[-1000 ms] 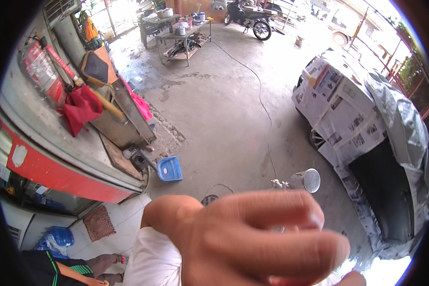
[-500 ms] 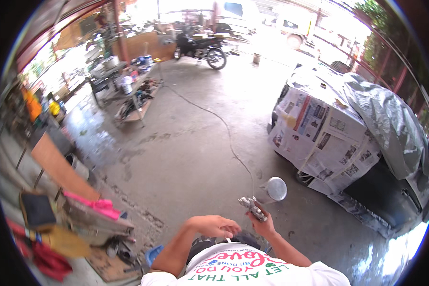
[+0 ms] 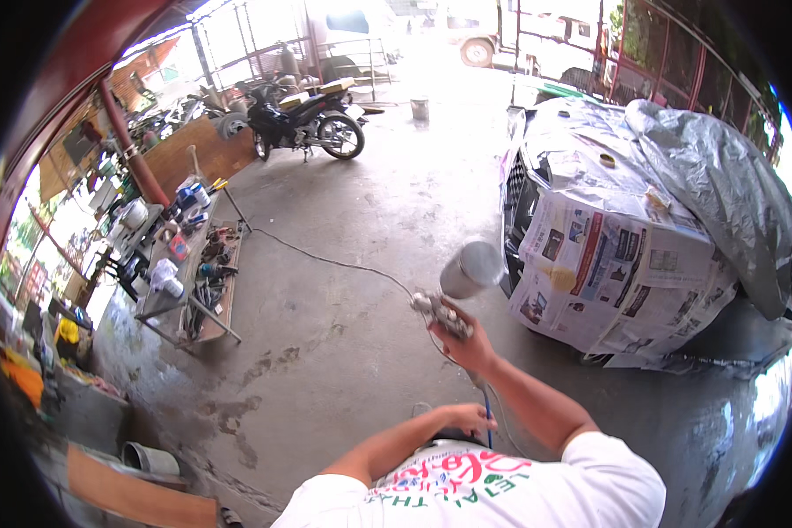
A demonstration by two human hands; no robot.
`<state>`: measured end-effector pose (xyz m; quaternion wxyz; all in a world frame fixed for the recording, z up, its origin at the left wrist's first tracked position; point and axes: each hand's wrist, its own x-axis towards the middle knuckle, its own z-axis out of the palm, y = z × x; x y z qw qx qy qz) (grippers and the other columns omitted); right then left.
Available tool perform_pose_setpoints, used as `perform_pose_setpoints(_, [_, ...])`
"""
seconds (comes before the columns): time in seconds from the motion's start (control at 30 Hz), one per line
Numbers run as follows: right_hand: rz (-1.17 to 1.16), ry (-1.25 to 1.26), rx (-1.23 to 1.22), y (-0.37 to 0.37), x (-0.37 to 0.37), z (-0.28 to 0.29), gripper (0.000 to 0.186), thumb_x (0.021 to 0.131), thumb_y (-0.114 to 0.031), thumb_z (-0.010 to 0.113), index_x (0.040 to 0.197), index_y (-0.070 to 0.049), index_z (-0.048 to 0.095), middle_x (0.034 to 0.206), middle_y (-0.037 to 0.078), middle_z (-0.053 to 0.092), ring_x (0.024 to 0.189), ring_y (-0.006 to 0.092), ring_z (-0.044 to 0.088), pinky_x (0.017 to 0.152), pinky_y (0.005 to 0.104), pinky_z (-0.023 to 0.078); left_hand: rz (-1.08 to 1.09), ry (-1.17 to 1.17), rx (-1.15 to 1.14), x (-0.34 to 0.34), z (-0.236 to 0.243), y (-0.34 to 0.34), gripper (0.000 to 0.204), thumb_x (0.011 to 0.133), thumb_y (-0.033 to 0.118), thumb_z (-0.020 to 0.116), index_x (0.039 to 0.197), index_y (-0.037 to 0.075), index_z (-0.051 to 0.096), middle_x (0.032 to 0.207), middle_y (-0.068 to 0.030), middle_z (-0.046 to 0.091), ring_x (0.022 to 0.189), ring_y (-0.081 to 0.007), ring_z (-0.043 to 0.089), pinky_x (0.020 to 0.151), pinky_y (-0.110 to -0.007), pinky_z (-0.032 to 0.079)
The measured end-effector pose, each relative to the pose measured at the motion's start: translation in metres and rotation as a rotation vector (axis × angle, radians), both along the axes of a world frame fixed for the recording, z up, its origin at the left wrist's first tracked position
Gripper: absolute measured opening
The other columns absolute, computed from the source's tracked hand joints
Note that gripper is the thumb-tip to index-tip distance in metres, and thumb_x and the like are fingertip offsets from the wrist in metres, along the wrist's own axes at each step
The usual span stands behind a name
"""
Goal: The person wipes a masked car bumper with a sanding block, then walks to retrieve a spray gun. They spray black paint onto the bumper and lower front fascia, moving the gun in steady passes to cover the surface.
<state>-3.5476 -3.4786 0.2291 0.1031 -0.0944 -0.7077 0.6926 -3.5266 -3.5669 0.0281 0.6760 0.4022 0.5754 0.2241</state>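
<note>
My right hand (image 3: 466, 341) is wrapped round a metal spray gun (image 3: 440, 315), held out ahead of my body. The gun's grey cylindrical cup (image 3: 472, 269) tilts up and to the right, close to the papered vehicle. Nearer my chest, my left hand (image 3: 468, 419) is closed at a thin blue hose (image 3: 488, 412); its fingertips are partly hidden. A thin grey hose (image 3: 325, 259) runs over the floor from the workbench towards the gun.
A vehicle masked with newspaper (image 3: 602, 264) and a grey cover (image 3: 712, 189) stands at right. A cluttered workbench (image 3: 163, 304) is at left, with a motorcycle (image 3: 303, 123) beyond. A bucket (image 3: 419, 109) stands farther back. A brown board (image 3: 141, 488) lies at lower left.
My right hand has moved the spray gun forward and up, away from my body. My left hand has shifted right to the blue hose. The view has turned towards the right.
</note>
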Motion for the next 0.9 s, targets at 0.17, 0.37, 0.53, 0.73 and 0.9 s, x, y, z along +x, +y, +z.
perform_pose_setpoints(0.17, [-0.076, 0.054, 0.005, 0.053, -0.215, 0.040, 0.059, 0.099, -0.017, 0.070, 0.154, -0.016, 0.050, 0.092, -0.004, 0.068, 0.061, 0.0036, 0.050, 0.055, 0.0242, 0.045, 0.302, 0.114, -0.203, -0.217, 0.063, 0.042, 0.054, 0.107, 0.053, 0.047, 0.146, 0.016, 0.050, 0.126, -0.0138, 0.067, 0.096, -0.0225, 0.072, 0.078, -0.036, 0.056])
perform_pose_setpoints(0.37, [-0.075, 0.141, 0.244, 0.104, -0.462, 0.025, 0.056, 0.100, -0.023, 0.069, 0.152, -0.016, 0.052, 0.104, 0.006, 0.073, 0.082, 0.0129, 0.063, 0.076, 0.0292, 0.052, 0.473, -0.802, -0.098, -0.442, -0.018, 0.121, 0.053, 0.108, 0.056, 0.043, 0.142, 0.015, 0.046, 0.120, -0.0114, 0.066, 0.106, -0.0195, 0.067, 0.084, -0.034, 0.055])
perform_pose_setpoints(0.53, [-0.077, 0.186, 0.312, 0.131, -0.680, 0.000, 0.052, 0.100, -0.025, 0.066, 0.150, -0.026, 0.054, 0.109, 0.022, 0.071, 0.095, 0.0309, 0.071, 0.087, 0.0375, 0.053, 0.825, -0.296, 0.314, -0.724, -0.083, 0.176, 0.045, 0.105, 0.037, 0.058, 0.138, 0.006, 0.052, 0.133, -0.0101, 0.061, 0.115, -0.0227, 0.062, 0.098, -0.037, 0.052])
perform_pose_setpoints(0.73, [-0.314, 0.270, 0.299, 0.217, -0.891, -0.027, 0.056, 0.099, -0.018, 0.067, 0.152, -0.019, 0.052, 0.124, 0.017, 0.073, 0.111, 0.0243, 0.071, 0.093, 0.0349, 0.052, 0.538, 0.756, 0.844, -1.014, -0.015, 0.246, 0.068, 0.087, 0.024, 0.075, 0.148, 0.007, 0.051, 0.151, -0.0205, 0.051, 0.138, -0.0394, 0.050, 0.110, -0.046, 0.045])
perform_pose_setpoints(0.9, [-0.576, 0.349, 0.006, 0.301, -1.075, -0.035, 0.059, 0.100, -0.015, 0.068, 0.154, -0.010, 0.046, 0.120, 0.010, 0.071, 0.106, 0.0114, 0.066, 0.091, 0.0275, 0.051, 0.568, 1.153, 0.934, -1.200, 0.017, 0.308, 0.051, 0.084, 0.026, 0.077, 0.133, 0.014, 0.067, 0.156, -0.0224, 0.044, 0.148, -0.0444, 0.034, 0.118, -0.055, 0.034])
